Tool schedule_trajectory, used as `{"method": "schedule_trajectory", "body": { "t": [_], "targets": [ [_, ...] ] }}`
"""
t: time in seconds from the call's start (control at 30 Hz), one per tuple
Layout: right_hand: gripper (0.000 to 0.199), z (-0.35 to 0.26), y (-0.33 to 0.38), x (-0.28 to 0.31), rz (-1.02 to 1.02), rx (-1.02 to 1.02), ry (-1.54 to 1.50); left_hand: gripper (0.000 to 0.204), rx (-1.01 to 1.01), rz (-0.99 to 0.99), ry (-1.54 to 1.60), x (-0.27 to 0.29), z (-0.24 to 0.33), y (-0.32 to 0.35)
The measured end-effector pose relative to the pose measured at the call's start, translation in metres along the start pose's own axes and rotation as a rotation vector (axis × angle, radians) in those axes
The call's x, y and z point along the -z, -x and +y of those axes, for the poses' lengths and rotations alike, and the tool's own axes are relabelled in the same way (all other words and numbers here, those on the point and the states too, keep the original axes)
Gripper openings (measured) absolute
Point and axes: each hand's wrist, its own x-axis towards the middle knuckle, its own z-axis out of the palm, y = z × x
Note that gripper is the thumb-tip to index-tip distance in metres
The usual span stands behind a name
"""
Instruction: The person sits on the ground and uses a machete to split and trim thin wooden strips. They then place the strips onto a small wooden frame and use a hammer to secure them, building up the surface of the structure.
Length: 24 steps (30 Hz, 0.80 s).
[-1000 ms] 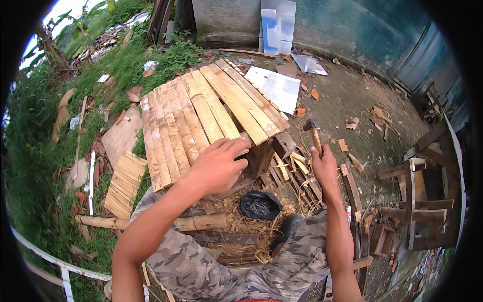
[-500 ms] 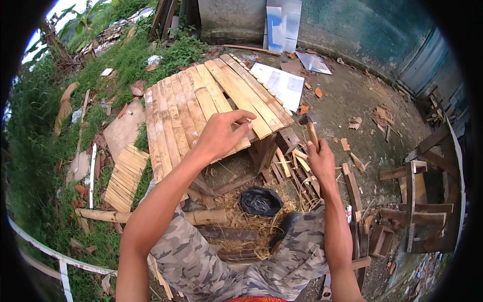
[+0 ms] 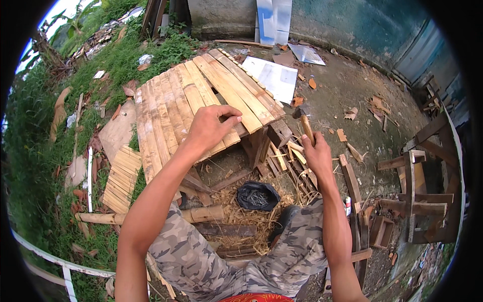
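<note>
My left hand (image 3: 214, 123) is over the near edge of a slatted bamboo top (image 3: 176, 100), thumb and forefinger pinched together. Anything between those fingertips is too small to make out. To the right of that top, my right hand (image 3: 318, 153) grips a hammer (image 3: 306, 127) by its wooden handle. The hammer's dark head points up and away from me, clear of the slats. A narrow dark gap shows between two slats just beyond my left hand. On the ground between my legs sits a black bag (image 3: 257, 196), opened out, with a heap of nails in it.
Straw and wood scraps (image 3: 297, 166) litter the ground below the top. A bamboo pole (image 3: 201, 214) lies across in front of me, beside a small slatted panel (image 3: 123, 176) on the grass. Wooden frames (image 3: 412, 196) stand at the right; a wall (image 3: 352, 35) runs behind.
The view has shifted slightly. My left hand has drawn a little toward me, its thumb and forefinger coming closer together. The hammer, still in my right hand, has tilted slightly.
</note>
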Motion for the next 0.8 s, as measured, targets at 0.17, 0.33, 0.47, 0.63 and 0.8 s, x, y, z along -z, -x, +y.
{"method": "schedule_trajectory", "body": {
  "t": [0.17, 0.33, 0.47, 0.63, 0.8],
  "targets": [
    [0.039, 0.000, 0.000, 0.000, -0.015, 0.005, 0.001, 0.022, 0.008, -0.005, -0.006, -0.001, -0.002, -0.001],
    [0.040, 0.000, 0.002, 0.003, -0.035, 0.006, -0.020, 0.024, -0.070, 0.016, -0.023, -0.002, -0.003, -0.002],
    [0.040, -0.004, 0.004, 0.002, -0.013, 0.013, -0.061, 0.023, 0.029, -0.061, -0.018, 0.001, 0.001, -0.003],
    [0.041, -0.013, 0.006, 0.002, 0.004, 0.004, -0.165, 0.020, -0.021, 0.043, -0.086, -0.002, -0.004, -0.010],
    [0.032, -0.026, 0.014, -0.013, -0.113, 0.069, -0.550, 0.018, -0.165, 0.247, -0.295, -0.012, -0.019, -0.022]
  ]
}}
